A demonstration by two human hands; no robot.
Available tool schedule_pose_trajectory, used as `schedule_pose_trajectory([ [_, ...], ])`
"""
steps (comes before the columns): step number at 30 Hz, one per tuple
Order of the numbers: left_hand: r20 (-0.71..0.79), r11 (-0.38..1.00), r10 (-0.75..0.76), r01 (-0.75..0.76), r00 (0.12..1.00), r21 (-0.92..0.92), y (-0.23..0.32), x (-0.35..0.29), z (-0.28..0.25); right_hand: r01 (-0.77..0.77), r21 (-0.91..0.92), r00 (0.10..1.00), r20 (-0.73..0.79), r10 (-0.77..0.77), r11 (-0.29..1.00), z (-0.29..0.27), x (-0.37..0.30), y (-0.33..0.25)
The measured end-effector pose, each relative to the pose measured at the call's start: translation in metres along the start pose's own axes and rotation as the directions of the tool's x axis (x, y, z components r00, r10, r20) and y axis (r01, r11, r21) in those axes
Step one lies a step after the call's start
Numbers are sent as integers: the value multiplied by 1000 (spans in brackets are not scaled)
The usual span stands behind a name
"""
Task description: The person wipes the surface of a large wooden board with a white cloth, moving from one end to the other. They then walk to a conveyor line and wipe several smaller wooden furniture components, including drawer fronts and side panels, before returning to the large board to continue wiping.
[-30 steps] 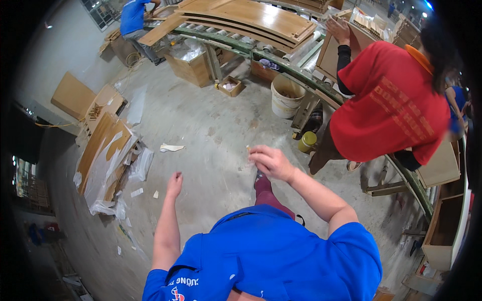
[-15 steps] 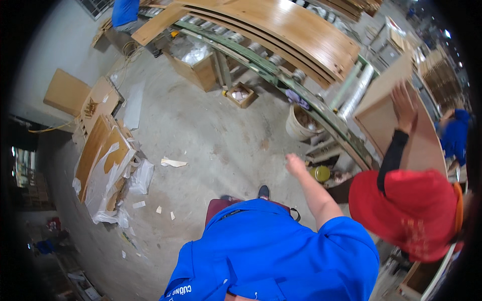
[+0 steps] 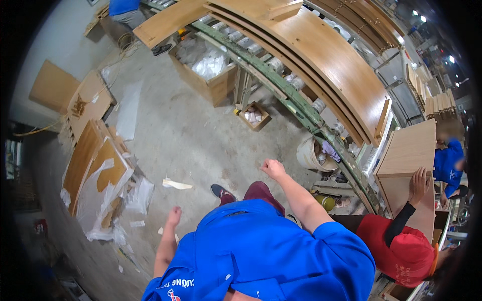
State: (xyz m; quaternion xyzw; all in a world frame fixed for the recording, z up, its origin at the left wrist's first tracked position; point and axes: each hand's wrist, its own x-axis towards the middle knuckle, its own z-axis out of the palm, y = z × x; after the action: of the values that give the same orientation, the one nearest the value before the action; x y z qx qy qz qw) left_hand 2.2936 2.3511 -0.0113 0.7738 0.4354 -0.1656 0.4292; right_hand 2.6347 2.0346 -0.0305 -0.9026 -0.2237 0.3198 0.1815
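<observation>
My right hand (image 3: 272,168) is held out ahead of my body over the concrete floor, fingers curled in and no object showing in them. Lower, at my left side, my left hand (image 3: 174,215) hangs with its fingers drawn together, likewise holding nothing visible. Neither hand touches anything. Nearest to the right hand is a white bucket (image 3: 307,154) beside a green roller conveyor (image 3: 301,112). Long varnished wood panels (image 3: 321,55) lie stacked on the conveyor. A scrap of pale material (image 3: 176,184) lies on the floor beyond my left hand.
A co-worker in a red shirt (image 3: 377,241) rests a hand on a wooden cabinet (image 3: 409,150) at right. Wrapped boards (image 3: 95,170) stand at left. A large carton (image 3: 203,83) and a small box (image 3: 254,116) sit by the conveyor. Another person in blue (image 3: 447,163) stands far right.
My left hand has come into view at lower left. My right hand has swung slightly left. My feet have shifted in a step, and the conveyor and panels appear nearer.
</observation>
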Motion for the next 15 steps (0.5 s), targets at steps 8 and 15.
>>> schedule_pose_trajectory([
  [8,-229,915,69,-153,971,-373,102,180,-89,-99,28,994,37,98,995,-17,77,-9],
  [15,60,872,-139,151,988,-465,151,208,9,25,-145,955,295,19,989,-35,197,47],
])
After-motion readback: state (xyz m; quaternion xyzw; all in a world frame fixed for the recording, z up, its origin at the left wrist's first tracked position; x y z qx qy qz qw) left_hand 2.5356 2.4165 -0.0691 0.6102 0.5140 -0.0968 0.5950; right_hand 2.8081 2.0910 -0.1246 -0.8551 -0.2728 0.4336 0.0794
